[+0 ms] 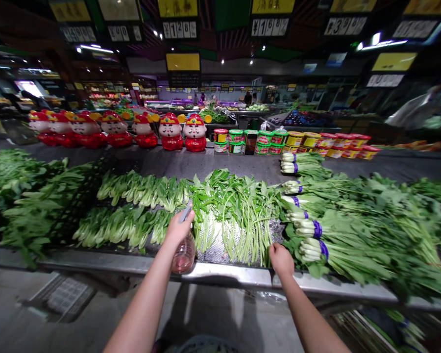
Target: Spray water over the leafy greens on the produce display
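My left hand (179,228) is wrapped round the neck of a clear spray bottle (184,255) with a grey trigger top. The bottle is over the display's front edge, beside the heads of small bok choy (128,225). Loose long-stemmed leafy greens (238,211) lie between my two hands on a perforated metal surface. At the right end of those stems my right hand (281,259) is closed in a fist at the metal rim. Its fingertips are turned away, so anything inside is hidden. Close by are bundles of greens tied with purple tape (314,250).
Along the back ledge stand red figurine jars (169,132), stacked small tubs (235,139) and a phone (250,143) propped upright. More leafy vegetables (40,196) lie at far left. A metal rail (228,274) borders the display. Price signs (179,29) hang overhead.
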A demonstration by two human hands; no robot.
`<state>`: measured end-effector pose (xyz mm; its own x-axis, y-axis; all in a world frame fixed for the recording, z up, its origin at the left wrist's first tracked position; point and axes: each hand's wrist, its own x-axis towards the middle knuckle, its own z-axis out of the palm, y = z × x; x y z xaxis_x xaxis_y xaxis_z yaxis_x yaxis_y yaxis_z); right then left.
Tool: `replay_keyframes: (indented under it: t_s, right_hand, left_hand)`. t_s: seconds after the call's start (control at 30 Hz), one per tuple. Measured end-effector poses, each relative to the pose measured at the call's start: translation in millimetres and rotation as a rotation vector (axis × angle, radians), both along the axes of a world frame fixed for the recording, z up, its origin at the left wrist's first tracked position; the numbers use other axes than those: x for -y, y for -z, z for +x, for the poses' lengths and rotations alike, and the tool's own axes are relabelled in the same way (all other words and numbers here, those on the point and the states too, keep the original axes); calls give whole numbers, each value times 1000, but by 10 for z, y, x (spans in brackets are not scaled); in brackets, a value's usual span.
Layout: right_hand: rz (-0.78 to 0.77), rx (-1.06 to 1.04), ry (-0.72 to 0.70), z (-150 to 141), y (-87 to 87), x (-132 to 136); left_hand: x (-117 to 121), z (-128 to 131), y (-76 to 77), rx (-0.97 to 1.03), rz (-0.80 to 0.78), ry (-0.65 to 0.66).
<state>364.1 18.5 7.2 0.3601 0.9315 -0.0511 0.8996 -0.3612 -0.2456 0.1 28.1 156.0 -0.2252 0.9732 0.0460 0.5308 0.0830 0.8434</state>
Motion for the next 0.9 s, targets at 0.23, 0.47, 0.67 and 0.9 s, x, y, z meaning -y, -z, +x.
replay_keyframes:
  t_s: [0.23,0.47,0.67,0.9]
  right_hand:
    - [-3,3,-6,3,0,-5]
    - [-14,-2,-2,-6,-22,-1]
    - [-29,-4,-7,2,-18,-1]
    - [-22,3,-1,9,12,-8]
  left_hand:
    - [39,-65,76,-63,-122,-79]
    - [114,-95,126,-68,-104,-58]
    - [122,-47,90,13,15,5]
    - [137,100,100,39,-1,91]
